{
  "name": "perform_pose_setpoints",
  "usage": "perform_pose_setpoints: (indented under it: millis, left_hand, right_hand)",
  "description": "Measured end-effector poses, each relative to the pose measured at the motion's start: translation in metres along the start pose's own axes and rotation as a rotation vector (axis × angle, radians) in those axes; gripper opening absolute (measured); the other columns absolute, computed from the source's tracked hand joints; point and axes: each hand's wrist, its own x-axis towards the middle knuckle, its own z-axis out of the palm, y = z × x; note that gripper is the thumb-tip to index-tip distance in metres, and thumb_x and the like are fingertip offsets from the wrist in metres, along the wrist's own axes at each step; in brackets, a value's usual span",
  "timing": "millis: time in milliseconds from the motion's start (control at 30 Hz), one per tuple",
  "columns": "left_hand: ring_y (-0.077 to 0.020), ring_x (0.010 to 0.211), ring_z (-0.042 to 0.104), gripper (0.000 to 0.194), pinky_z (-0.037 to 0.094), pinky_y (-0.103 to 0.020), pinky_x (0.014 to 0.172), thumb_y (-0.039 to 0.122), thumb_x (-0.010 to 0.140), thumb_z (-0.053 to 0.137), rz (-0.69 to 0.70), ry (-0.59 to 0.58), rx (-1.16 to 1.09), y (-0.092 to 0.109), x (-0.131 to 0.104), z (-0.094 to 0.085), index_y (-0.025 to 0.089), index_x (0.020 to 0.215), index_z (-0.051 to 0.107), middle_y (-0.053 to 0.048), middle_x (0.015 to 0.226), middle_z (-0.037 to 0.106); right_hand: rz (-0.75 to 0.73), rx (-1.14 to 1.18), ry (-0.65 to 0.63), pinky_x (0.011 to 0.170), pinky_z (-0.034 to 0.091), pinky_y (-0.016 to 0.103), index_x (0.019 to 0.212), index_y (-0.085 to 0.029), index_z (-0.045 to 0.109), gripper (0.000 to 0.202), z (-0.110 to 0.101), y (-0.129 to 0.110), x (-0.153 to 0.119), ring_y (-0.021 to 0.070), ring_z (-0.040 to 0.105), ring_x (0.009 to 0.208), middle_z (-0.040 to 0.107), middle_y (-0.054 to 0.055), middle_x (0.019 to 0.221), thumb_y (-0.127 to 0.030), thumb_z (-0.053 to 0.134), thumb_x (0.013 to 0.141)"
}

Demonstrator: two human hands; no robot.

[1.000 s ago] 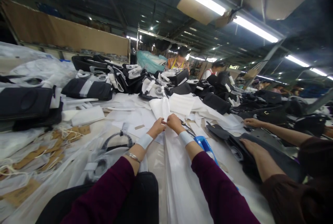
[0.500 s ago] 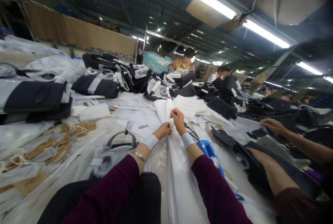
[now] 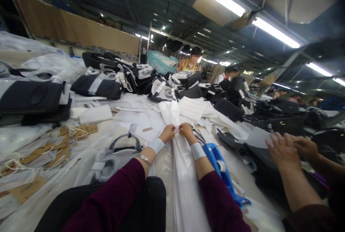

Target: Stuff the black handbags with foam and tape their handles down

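My left hand (image 3: 168, 133) is closed, its fingertips pinching the gathered upper part of a long white sheet (image 3: 185, 189). Close beside it, my right hand (image 3: 186, 132) pinches the same gather. The sheet looks thin and slightly shiny, like plastic, and hangs in long folds toward me between my forearms. Beyond my fingers, a white piece (image 3: 170, 111) fans out; whether it is part of the same sheet I cannot tell. Just right of my right wrist lies a blue tape dispenser (image 3: 219, 163). A black bag (image 3: 151, 203) sits beneath my left forearm.
Wrapped black bags (image 3: 98, 87) are heaped across the back. Brown tags with white cords (image 3: 56, 149) lie at left, beside a clear-wrapped handle (image 3: 126, 142). At right, a co-worker's hands (image 3: 285, 153) are over another black bag. White paper sheets (image 3: 142, 117) cover the table's middle.
My right hand has come down and toward me, level with my left, both still pinching the white sheet. The co-worker's hands have moved closer together over the black bag.
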Motion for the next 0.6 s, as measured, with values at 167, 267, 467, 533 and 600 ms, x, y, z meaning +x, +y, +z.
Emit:
perform_pose_setpoints:
  millis: [167, 267, 467, 533, 600]
  left_hand:
    - [-0.0217, 0.104, 0.061, 0.029, 0.053, -0.043, 0.089, 0.032, 0.092, 0.061, 0.056, 0.027, 0.082, 0.001, -0.004, -0.003, 0.014, 0.114, 0.060, -0.009, 0.116, 0.062]
    - [-0.0212, 0.102, 0.062, 0.029, 0.054, -0.043, 0.088, 0.032, 0.092, 0.061, 0.062, 0.046, 0.118, 0.001, -0.006, -0.003, 0.014, 0.115, 0.060, -0.008, 0.114, 0.062]
    - [-0.0191, 0.095, 0.063, 0.028, 0.055, -0.040, 0.083, 0.032, 0.092, 0.060, 0.060, 0.027, 0.172, -0.001, -0.005, -0.003, 0.013, 0.113, 0.060, -0.007, 0.109, 0.063]
    - [-0.0190, 0.094, 0.063, 0.028, 0.055, -0.039, 0.083, 0.032, 0.092, 0.060, 0.066, 0.015, 0.184, -0.001, -0.006, -0.003, 0.013, 0.113, 0.060, -0.007, 0.108, 0.063]
    - [-0.0191, 0.095, 0.063, 0.028, 0.055, -0.040, 0.084, 0.032, 0.092, 0.060, 0.075, 0.012, 0.191, 0.000, -0.006, -0.004, 0.014, 0.114, 0.060, -0.007, 0.108, 0.064]
  right_hand:
    - [-0.024, 0.035, -0.018, 0.069, 0.044, 0.034, 0.058, -0.026, 0.062, 0.015, 0.010, 0.002, -0.013, 0.0191, 0.063, 0.072, 0.063, 0.007, 0.061, -0.020, 0.060, 0.072]
    - [-0.029, 0.046, -0.023, 0.069, 0.043, 0.034, 0.057, -0.028, 0.059, 0.014, 0.014, 0.007, -0.016, 0.0206, 0.062, 0.073, 0.062, 0.008, 0.061, -0.019, 0.058, 0.068]
    - [-0.009, 0.065, -0.036, 0.070, 0.040, 0.035, 0.065, -0.025, 0.060, 0.008, 0.018, 0.022, -0.022, 0.0242, 0.060, 0.081, 0.064, 0.009, 0.067, -0.019, 0.057, 0.069]
    - [-0.007, 0.073, -0.037, 0.070, 0.038, 0.035, 0.069, -0.024, 0.061, 0.007, 0.018, 0.026, -0.023, 0.0250, 0.060, 0.083, 0.065, 0.009, 0.068, -0.019, 0.057, 0.070]
    - [-0.006, 0.077, -0.031, 0.070, 0.037, 0.035, 0.070, -0.024, 0.062, 0.008, 0.017, 0.028, -0.023, 0.0250, 0.060, 0.083, 0.065, 0.008, 0.067, -0.019, 0.056, 0.070]
